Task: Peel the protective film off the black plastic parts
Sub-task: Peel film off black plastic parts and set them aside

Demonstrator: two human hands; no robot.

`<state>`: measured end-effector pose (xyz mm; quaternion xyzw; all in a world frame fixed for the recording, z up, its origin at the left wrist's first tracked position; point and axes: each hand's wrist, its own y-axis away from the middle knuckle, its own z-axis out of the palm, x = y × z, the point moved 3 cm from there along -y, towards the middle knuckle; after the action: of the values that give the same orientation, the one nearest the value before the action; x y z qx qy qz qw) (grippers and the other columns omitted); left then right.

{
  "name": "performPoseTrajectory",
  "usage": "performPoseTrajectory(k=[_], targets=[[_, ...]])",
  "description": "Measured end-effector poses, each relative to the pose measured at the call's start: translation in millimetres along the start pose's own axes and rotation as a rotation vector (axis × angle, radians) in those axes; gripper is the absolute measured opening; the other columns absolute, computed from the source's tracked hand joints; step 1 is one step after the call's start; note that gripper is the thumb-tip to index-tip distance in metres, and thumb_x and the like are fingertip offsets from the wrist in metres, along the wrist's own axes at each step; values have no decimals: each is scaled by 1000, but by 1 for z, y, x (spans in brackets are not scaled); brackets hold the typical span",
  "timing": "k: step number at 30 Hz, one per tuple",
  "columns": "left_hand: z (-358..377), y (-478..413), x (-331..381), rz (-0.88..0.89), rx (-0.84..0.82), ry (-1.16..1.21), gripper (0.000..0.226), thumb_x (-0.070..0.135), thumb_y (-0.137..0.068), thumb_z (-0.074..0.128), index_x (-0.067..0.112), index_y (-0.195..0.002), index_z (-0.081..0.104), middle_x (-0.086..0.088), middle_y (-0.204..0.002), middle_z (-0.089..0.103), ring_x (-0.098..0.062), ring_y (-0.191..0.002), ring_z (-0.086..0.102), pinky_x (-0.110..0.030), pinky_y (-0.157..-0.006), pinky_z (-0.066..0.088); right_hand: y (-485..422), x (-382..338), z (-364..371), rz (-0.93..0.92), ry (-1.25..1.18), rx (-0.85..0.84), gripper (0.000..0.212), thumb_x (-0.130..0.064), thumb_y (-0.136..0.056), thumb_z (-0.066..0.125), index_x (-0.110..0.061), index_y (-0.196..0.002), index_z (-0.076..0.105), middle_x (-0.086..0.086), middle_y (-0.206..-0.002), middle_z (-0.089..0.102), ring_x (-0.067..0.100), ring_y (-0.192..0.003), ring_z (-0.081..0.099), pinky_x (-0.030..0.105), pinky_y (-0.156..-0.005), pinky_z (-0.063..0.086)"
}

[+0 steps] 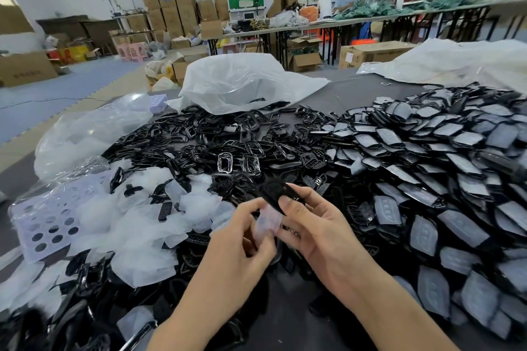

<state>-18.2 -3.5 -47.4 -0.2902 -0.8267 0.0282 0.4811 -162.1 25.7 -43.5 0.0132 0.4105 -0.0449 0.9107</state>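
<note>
My right hand (316,225) grips a black plastic part (275,194) between thumb and fingers, just above the table's middle. My left hand (242,242) pinches a translucent film (266,222) that hangs from the part's lower edge, partly pulled away. A large heap of black parts with grey film on them (427,179) covers the right side. Bare black frames and parts (228,139) lie piled in the middle. Several loose peeled films (137,225) lie in a white heap at the left.
A lilac perforated tray (48,222) sits at the left under the films. White plastic bags (242,80) lie at the back of the table and at the far right (456,60). Cardboard boxes, long tables and people working stand in the background.
</note>
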Motion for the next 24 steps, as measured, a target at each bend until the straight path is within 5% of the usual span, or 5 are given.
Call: performPoseTrajectory(k=[5, 9, 14, 19, 24], targets=[[-2, 6, 9, 265, 156, -535, 21, 46, -100, 49, 34, -116, 55, 20, -98, 54, -5, -65, 54, -21, -51, 49, 0, 6, 1, 123, -144, -118, 17, -9, -83, 77, -15, -98, 78, 16, -110, 74, 27, -102, 73, 38, -91, 59], [-6, 3, 6, 148, 295, -225, 14, 39, -97, 51, 37, -107, 60, 18, -101, 52, -4, -91, 57, -11, -73, 44, -3, 8, -1, 96, -150, -60, 20, -10, -80, 79, -15, -99, 75, 14, -109, 75, 29, -103, 73, 40, -86, 61], [-5, 0, 2, -88, 237, 89, 11, 33, -93, 60, 43, -97, 61, 15, -85, 68, -9, -75, 61, -10, -66, 44, -8, 7, -14, 18, 22, 219, 30, -7, -75, 76, -12, -103, 69, 5, -78, 75, 16, -70, 74, 25, -63, 60], [-8, -3, 4, -118, 207, 284, 19, 20, -89, 70, 39, -88, 74, 18, -72, 67, 3, -66, 59, -7, -65, 43, -4, 9, -16, -20, 195, 228, 20, -5, -88, 73, -12, -106, 70, 6, -81, 77, 20, -78, 76, 24, -69, 60], [-13, -5, 2, -167, 152, 434, 17, 31, -84, 67, 38, -95, 77, 2, -71, 70, -9, -68, 66, -14, -72, 52, -2, 7, -15, -55, 291, 230, 18, -8, -89, 73, -14, -106, 71, 2, -79, 76, 17, -76, 75, 23, -68, 59]])
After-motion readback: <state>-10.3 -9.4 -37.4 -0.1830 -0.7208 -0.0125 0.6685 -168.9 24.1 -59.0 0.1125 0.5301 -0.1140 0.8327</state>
